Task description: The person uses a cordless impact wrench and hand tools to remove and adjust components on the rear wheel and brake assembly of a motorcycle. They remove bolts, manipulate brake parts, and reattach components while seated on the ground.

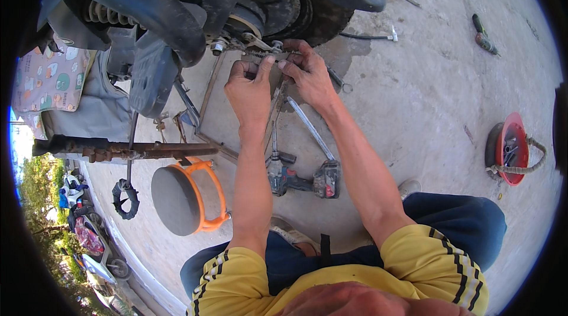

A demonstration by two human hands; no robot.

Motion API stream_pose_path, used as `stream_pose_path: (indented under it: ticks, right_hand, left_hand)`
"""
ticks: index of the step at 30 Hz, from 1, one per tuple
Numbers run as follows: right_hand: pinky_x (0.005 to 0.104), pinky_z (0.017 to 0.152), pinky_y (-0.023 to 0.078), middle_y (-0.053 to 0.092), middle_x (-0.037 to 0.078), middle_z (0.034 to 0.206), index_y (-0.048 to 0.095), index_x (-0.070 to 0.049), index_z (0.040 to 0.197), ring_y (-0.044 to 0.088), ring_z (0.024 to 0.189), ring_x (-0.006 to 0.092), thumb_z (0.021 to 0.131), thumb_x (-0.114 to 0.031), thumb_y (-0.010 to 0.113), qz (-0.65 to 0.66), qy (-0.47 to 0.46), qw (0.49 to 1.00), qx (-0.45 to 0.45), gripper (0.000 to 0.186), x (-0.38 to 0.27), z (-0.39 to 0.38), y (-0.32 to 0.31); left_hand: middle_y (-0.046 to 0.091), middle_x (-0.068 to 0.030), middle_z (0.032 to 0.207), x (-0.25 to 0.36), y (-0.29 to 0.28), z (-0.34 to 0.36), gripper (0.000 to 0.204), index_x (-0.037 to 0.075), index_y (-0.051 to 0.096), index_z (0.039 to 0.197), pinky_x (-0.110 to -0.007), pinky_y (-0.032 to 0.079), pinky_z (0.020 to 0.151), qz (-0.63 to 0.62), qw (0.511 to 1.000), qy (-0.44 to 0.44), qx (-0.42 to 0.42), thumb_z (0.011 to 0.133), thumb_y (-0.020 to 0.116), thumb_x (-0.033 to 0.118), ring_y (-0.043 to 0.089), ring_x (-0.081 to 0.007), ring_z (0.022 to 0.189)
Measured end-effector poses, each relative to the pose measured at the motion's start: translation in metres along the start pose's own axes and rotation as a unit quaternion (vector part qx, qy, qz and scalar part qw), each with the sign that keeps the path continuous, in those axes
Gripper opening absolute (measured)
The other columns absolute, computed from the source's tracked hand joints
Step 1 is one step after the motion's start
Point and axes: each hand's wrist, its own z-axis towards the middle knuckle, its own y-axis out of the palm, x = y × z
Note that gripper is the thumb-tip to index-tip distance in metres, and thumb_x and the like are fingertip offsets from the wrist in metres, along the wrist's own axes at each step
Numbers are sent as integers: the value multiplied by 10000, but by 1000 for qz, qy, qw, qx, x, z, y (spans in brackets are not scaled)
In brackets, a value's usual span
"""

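Both my hands are at the hub of a scooter wheel (296, 5), close to its small metal lever arm (255, 41). My left hand (251, 88) is closed, thumb against curled fingers. My right hand (310, 73) pinches from the other side, its thumb almost meeting the left one. Between the fingertips lies a thin grey metal piece (280, 56), mostly covered by them; its exact kind cannot be made out. Beside the left fingers a thin coil spring (254, 53) runs under the lever arm. A bolt end (218, 47) sticks out to the left.
Below my hands lie a cordless impact wrench (290, 180) and a long metal bar (310, 128). An orange-legged stool (177, 199) stands left. A red bowl (513, 149) with metal parts is at right; a screwdriver (484, 37) lies far right. A rusty stand bar (154, 150) crosses at left.
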Motion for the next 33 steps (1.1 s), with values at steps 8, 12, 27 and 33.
stream_pose_path:
  ticks: [8,12,27,33]
  right_hand:
    - [294,640,465,655,51,813,527,-1,1066,599,719,126,920,-51,705,0,20,1000,4,235,12,-4,10]
    - [295,656,475,676,84,827,531,2,1057,616,734,132,910,-49,708,-46,25,999,15,236,6,2,7]
    - [327,745,560,736,140,923,728,20,1093,707,804,196,845,-115,828,-251,-181,941,134,300,-12,7,22]
    - [322,746,564,748,146,938,753,20,1078,715,802,194,809,-120,859,-233,-166,949,133,321,-11,8,16]
  left_hand:
    - [710,-42,863,-43,11,31,165,11,701,984,-261,503,549,-421,869,-129,-226,955,765,161,622,-104,631]
    - [716,-56,874,-38,8,36,140,2,691,1034,-281,564,621,-357,900,-124,-217,977,720,127,692,-141,702]
    - [694,-86,981,-48,40,41,134,-25,652,1096,-297,521,696,-596,778,-195,-38,1012,658,80,658,-182,825]
    - [681,-64,1005,-50,45,43,130,-5,651,1115,-266,491,689,-630,748,-200,-63,1019,648,83,627,-165,849]
